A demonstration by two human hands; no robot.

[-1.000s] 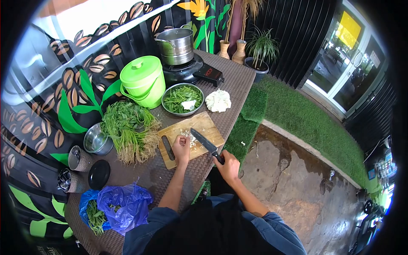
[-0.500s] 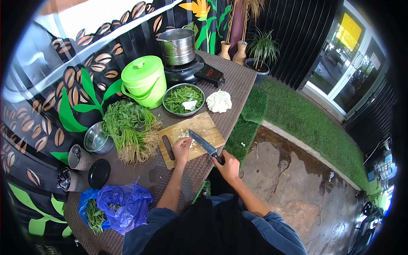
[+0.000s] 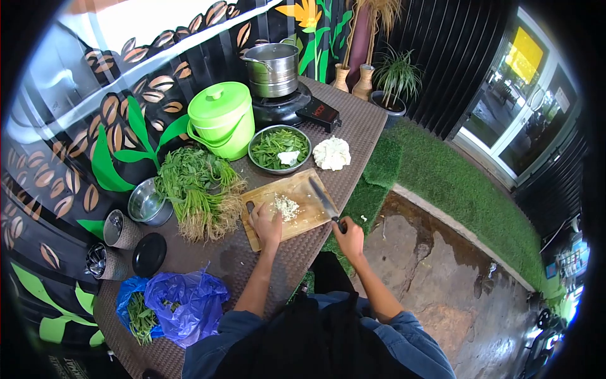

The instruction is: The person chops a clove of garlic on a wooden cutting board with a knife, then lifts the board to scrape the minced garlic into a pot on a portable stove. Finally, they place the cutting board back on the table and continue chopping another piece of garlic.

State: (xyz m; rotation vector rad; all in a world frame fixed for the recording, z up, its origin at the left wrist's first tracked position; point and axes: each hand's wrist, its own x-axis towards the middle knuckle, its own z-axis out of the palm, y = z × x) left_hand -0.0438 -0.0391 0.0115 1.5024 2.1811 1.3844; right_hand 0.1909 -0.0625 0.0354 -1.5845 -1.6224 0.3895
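Observation:
A wooden cutting board lies at the table's front edge, with a small pile of finely chopped pale pieces on it. My right hand is closed round the black handle of a knife, whose blade is over the board's right part. At the board's left side, my left hand rests beside the pile, fingers apart near the board's handle slot. Behind the board are a metal bowl of cut green leaves with a white piece on top, and a crumpled white item.
Leafy greens with roots lie left of the board, near a metal bowl. Behind stand a green lidded bucket and a pot on a stove. Blue plastic bags sit at the front left.
The knife has moved right, away from the pile, with my right hand. My left hand has opened and lies flatter at the board's left. The chopped pieces look more gathered, and the view has shifted slightly.

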